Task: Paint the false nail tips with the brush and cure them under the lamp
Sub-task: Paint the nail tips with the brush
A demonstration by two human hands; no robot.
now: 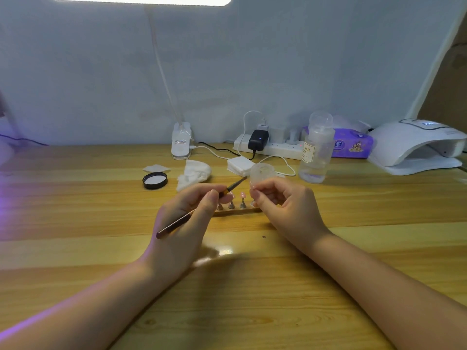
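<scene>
Wooden tabletop nearest; left hand pinches a slim brush, right hand grips a frosted round jar. Between them, pink nail tips stand on metal pegs. Far right sits a white domed curing lamp.

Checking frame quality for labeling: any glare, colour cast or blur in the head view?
Head view: blown-out desk lamp at top edge; purple cast along the left table edge and forearm; small specular glare between the wrists; left hand and right hand slightly soft; wide-angle bending toward the edges.
</scene>
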